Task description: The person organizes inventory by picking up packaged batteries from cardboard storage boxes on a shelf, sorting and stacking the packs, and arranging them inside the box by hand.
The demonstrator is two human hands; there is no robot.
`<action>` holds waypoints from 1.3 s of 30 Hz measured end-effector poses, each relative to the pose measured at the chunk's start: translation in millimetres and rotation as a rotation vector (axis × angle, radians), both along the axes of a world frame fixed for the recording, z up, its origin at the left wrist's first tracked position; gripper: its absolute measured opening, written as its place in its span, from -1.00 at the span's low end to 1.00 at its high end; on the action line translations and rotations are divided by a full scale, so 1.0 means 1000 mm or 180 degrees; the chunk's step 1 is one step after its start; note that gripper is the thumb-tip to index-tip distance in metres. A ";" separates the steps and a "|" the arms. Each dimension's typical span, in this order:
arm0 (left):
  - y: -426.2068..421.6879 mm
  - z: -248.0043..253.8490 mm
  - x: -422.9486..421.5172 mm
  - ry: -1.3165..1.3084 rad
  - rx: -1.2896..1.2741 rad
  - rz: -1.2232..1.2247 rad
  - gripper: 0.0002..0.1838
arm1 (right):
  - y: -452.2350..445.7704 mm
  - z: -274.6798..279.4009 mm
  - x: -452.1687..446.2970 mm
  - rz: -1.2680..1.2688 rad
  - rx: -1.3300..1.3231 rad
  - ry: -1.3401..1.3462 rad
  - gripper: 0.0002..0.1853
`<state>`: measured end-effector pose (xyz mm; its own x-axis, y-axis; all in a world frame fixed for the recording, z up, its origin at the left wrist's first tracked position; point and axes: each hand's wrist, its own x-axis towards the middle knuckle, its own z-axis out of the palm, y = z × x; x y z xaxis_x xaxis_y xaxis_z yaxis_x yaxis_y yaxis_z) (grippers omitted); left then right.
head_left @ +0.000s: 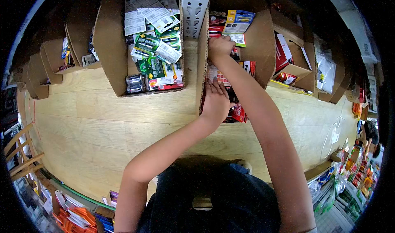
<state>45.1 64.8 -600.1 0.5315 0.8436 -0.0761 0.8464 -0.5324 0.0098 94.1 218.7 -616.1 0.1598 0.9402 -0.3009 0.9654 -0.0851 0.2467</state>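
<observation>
Both hands reach into a cardboard box (pixel 261 37) right of the metal post. My left hand (pixel 216 101) lies with its fingers spread on packages near the box's front end. Farther in, my right hand (pixel 221 48) has its fingers bent down among the packs by the left wall; what they touch is hidden. A blue and yellow battery card (pixel 238 21) leans just beyond my right hand. Red packs (pixel 240 113) show beside my left hand. Left of the post, another box (pixel 111 44) holds green battery packs (pixel 156 67) and white-backed cards (pixel 135 21).
A perforated metal post (pixel 196 11) rises between the two boxes. More cardboard boxes stand at the far left (pixel 78 35) and right (pixel 304 74). Below them is a wooden floor (pixel 164 126). Bagged goods (pixel 337 183) lie at the lower right, orange packages (pixel 74 218) at the lower left.
</observation>
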 end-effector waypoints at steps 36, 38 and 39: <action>0.017 -0.003 0.006 -0.0129 0.0013 0.0456 -0.18 | -0.054 0.081 0.058 -0.3665 -0.0198 0.5372 -0.84; 0.017 -0.002 0.005 -0.0111 -0.0093 0.0448 -0.17 | -0.062 0.073 0.055 -0.3922 -0.0519 0.5497 -0.89; 0.017 -0.001 0.004 -0.0094 -0.0199 0.0442 -0.17 | -0.063 0.070 0.053 -0.3923 -0.0521 0.5494 -0.89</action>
